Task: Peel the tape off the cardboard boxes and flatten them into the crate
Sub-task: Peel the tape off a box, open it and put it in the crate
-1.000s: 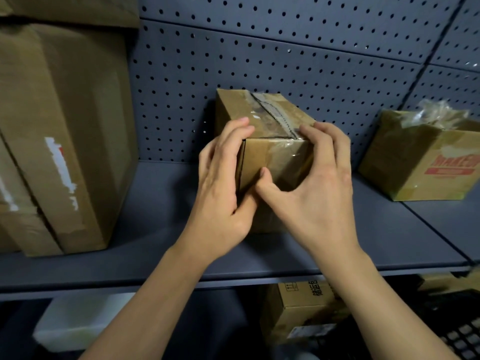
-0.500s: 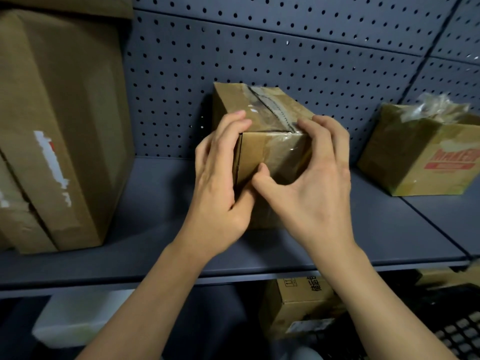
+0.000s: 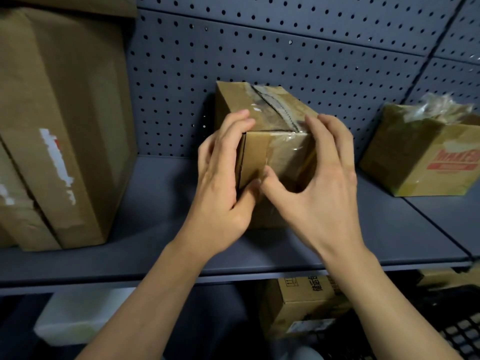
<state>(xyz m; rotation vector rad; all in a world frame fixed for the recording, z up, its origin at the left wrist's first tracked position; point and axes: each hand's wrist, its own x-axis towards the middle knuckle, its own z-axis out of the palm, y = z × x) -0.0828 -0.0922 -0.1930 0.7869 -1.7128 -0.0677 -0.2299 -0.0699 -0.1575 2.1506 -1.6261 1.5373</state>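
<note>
One view only, from the head camera, looking down and forward at a grey metal shelf (image 3: 155, 203) backed by a grey perforated panel (image 3: 285, 48).

Item 1: a small brown cardboard box (image 3: 233, 100) stands on the shelf against the panel, near corner turned toward the camera. Clear glossy tape (image 3: 283, 144) runs along its top seam and down over the front face. The lower part of the front face is covered by both hands.

Item 2: the left hand (image 3: 220, 183) grips the small brown cardboard box at its near left edge, with the fingers wrapped onto the left side and the thumb on the front. Its fingertips on the far side are hidden.

Item 3: the right hand (image 3: 319, 190) also holds the box, fingers curled over the upper right edge and thumb pressed on the front face at the tape's left margin (whether the tape edge is lifted cannot be made out).

Item 4: a large brown cardboard carton (image 3: 65, 126) with torn white label remnants stands to the left, cut off by the frame.

Item 5: a brown box with red print (image 3: 428, 165) sits to the right, crumpled clear plastic (image 3: 436, 107) on top. The print is cropped and unreadable.

Item 6: below the shelf there is a brown box with black lettering (image 3: 304, 302), a white container (image 3: 78, 315) and a dark gridded object (image 3: 462, 339) at the corner, too dim to identify.
</note>
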